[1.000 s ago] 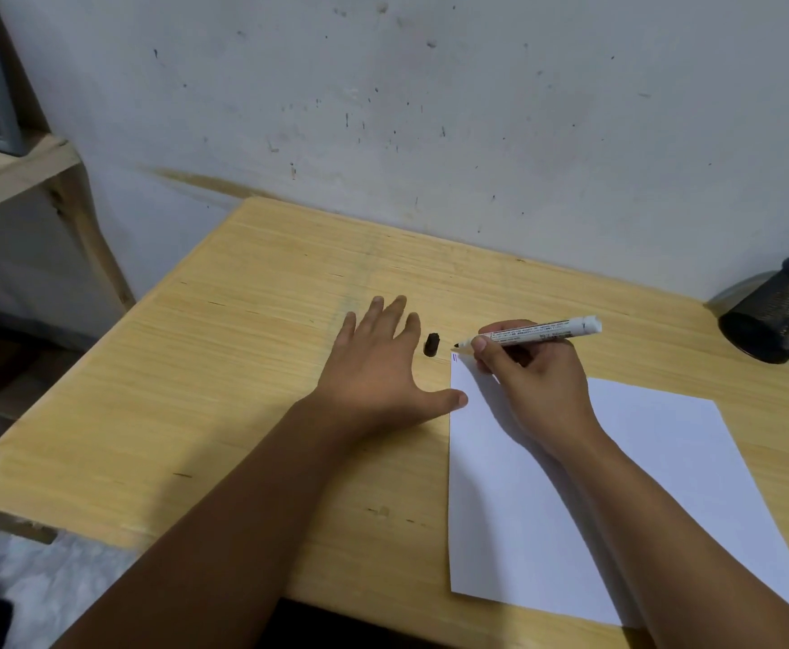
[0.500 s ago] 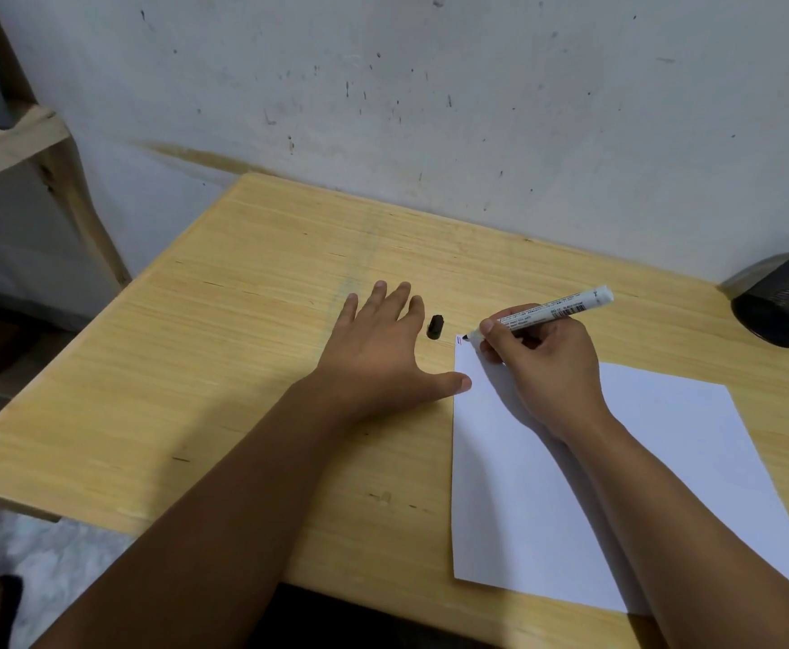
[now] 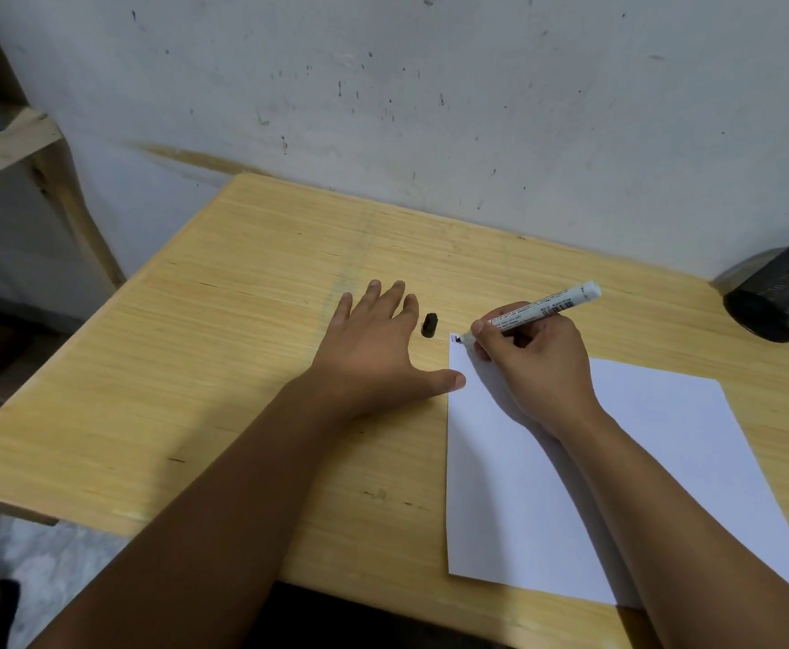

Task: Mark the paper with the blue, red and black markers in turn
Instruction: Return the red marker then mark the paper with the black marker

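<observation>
At the paper's [image 3: 617,461] far left corner, the right hand [image 3: 538,367] grips the marker [image 3: 542,309], tip down on the sheet beside short dark strokes; left hand [image 3: 374,348] flat on the table [image 3: 196,367], fingers spread, thumb touching the paper's edge; black cap [image 3: 429,325] just beside it

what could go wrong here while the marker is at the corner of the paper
The marker tip sits at the very top left corner of the paper, so a stroke might run off onto the table. The left hand lies flat on the wood with only its thumb at the sheet's edge, so the paper may shift. The loose black cap lies close to the left hand's fingers and could get knocked away.
</observation>
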